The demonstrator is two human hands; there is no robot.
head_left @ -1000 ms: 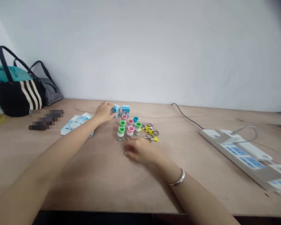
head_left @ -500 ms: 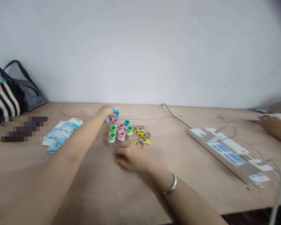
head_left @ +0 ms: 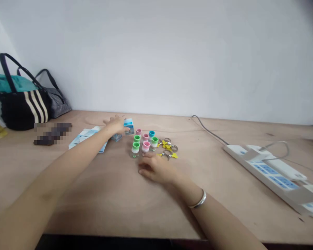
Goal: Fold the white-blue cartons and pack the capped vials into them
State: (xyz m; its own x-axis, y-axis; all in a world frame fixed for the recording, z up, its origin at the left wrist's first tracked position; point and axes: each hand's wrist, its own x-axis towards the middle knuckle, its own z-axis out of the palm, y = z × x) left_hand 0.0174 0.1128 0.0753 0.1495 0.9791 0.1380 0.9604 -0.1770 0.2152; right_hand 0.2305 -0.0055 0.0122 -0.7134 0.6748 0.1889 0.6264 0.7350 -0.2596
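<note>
My left hand (head_left: 115, 125) reaches to the back of the table, fingers spread. Its thumb is by a small blue-and-white box (head_left: 129, 126) that stands upright; whether they touch I cannot tell. Below the palm another small box (head_left: 117, 137) is partly hidden. Nearer to me, my right hand (head_left: 155, 168) rests on the table with fingers loosely curled, thumb apart, nothing visible in it. Its fingertips are close to a small clear bottle with a pink rim (head_left: 146, 146). Several such bottles stand grouped there, including a green-rimmed one (head_left: 136, 147) and a blue-rimmed one (head_left: 151, 134).
Right of the bottles lie several metal hose clamps with yellow thumb keys (head_left: 168, 146). Blue-and-white packets (head_left: 80, 137) lie left, partly behind my left forearm. Two bags (head_left: 21, 107) stand at the back left. A white power strip (head_left: 266, 170) with plugs and cables crosses the right side.
The view has turned left, so everything sits further right. My left hand has opened, its fingers now spread beside the upright box. My right hand stays near the bottles.
</note>
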